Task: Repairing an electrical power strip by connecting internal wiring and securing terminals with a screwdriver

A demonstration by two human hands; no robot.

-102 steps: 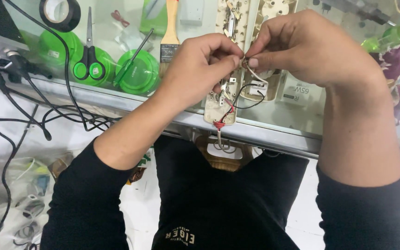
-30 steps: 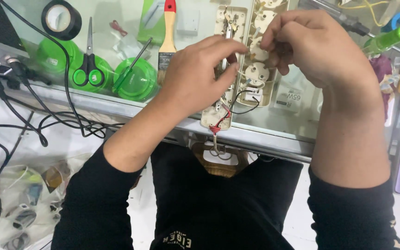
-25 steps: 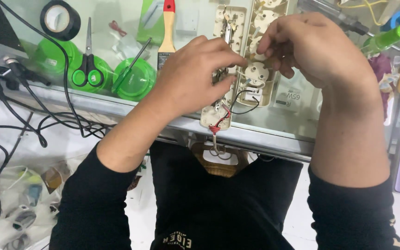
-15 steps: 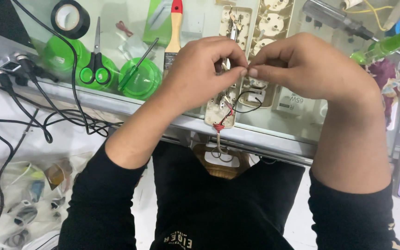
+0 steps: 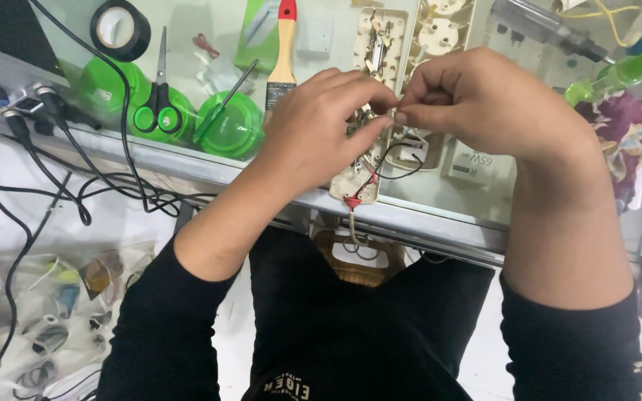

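An opened cream power strip (image 5: 369, 44) lies on the glass counter with its contacts and wires bared. My left hand (image 5: 321, 130) and my right hand (image 5: 484, 100) meet above its near end, fingertips pinched together on a thin black wire (image 5: 403, 165) that loops out of the strip. A red wire (image 5: 365, 186) and a red strain relief (image 5: 352, 201) show at the strip's near end, where the white cord (image 5: 354, 236) drops over the counter edge. The strip's other half (image 5: 440, 33) lies beside it. My hands hide the wire's end.
On the counter to the left lie a roll of black tape (image 5: 119, 28), green-handled scissors (image 5: 156, 104), green round lids (image 5: 235, 126) and a red-handled brush (image 5: 284, 52). A green bottle (image 5: 618, 74) is at the right. Black cables (image 5: 61, 163) hang off the counter's left edge.
My hands have come together, fingertips now pinching the black wire between them; a second ago the right hand was higher over the strip. The view has shifted slightly.
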